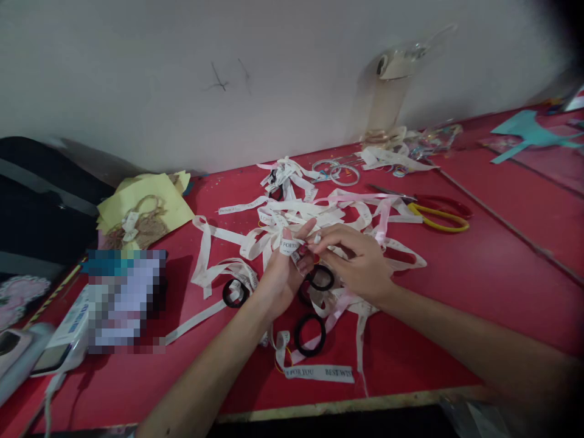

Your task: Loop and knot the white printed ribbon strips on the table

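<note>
Ribbon [288,245] printed with lettering wraps the thumb of the left hand [292,283], whose grip holds it above the middle of the red worktop [410,365], while the right hand [360,261] has its grip pinched on the same strip. Loose white and pink ribbons [319,214] spread beneath; a black ring [296,334] lies toward the front edge. Scissors [415,208] rest right of the heap, yellow paper [171,204] toward the back left corner.

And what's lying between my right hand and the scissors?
In the head view, pink ribbon and white ribbon lie there on the red table.
</note>
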Demonstrator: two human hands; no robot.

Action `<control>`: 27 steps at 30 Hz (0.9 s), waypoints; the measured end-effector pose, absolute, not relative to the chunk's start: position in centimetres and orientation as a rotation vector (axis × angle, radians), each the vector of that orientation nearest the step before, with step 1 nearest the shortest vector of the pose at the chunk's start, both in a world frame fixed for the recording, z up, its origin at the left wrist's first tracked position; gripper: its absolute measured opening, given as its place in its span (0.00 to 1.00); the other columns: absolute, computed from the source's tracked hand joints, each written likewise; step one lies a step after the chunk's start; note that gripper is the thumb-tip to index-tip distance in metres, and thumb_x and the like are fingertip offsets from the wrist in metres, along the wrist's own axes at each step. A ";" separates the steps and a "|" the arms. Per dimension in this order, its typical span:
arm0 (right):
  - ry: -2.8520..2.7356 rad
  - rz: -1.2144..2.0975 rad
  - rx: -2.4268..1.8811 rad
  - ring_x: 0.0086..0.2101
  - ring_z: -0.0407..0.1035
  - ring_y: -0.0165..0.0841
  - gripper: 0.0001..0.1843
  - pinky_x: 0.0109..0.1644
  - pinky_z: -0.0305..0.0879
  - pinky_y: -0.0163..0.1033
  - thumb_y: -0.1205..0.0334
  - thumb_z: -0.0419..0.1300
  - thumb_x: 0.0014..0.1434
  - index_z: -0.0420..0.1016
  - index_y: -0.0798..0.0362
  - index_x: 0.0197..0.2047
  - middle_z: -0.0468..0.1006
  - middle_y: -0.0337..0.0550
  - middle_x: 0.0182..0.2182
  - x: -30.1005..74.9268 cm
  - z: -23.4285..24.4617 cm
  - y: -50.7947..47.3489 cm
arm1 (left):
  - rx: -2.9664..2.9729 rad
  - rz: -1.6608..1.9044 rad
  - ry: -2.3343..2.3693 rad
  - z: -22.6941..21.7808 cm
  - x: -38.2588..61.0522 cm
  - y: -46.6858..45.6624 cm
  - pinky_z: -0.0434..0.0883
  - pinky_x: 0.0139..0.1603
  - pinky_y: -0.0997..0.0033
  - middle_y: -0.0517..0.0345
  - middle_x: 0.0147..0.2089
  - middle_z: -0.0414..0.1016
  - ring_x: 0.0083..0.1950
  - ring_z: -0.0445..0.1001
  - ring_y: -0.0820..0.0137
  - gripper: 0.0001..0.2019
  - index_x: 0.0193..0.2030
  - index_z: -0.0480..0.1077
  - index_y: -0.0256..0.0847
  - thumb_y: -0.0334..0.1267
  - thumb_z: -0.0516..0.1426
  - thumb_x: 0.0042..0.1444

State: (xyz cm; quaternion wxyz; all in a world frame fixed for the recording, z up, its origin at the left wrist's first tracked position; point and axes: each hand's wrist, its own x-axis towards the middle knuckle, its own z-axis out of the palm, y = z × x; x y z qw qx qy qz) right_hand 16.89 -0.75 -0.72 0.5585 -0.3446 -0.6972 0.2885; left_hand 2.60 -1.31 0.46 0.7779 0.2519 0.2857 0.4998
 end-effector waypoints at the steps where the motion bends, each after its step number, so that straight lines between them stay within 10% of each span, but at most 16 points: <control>1: -1.658 0.669 -0.840 0.38 0.73 0.31 0.05 0.44 0.69 0.37 0.69 0.61 0.58 0.75 0.49 0.35 0.77 0.39 0.35 16.8 -0.8 -0.8 | 0.539 1.079 0.615 0.5 2.5 -1.3 0.61 0.27 0.81 0.62 0.30 0.65 0.25 0.58 0.81 0.23 0.55 0.71 0.41 0.51 0.54 0.59; 5: -1.647 0.574 -0.930 0.39 0.74 0.32 0.14 0.43 0.71 0.38 0.63 0.61 0.59 0.70 0.47 0.49 0.78 0.40 0.40 16.8 -0.9 -0.7 | 0.517 1.080 0.597 0.6 2.5 -1.4 0.63 0.28 0.79 0.62 0.32 0.66 0.25 0.58 0.81 0.19 0.56 0.69 0.45 0.47 0.54 0.60; 27: -2.218 0.198 -0.817 0.50 0.66 0.43 0.13 0.55 0.64 0.51 0.63 0.54 0.64 0.75 0.41 0.49 0.76 0.35 0.49 16.8 -0.3 -0.6 | 0.470 1.129 0.802 1.2 3.1 -1.8 0.67 0.32 0.76 0.55 0.39 0.73 0.33 0.70 0.73 0.19 0.57 0.69 0.49 0.47 0.50 0.61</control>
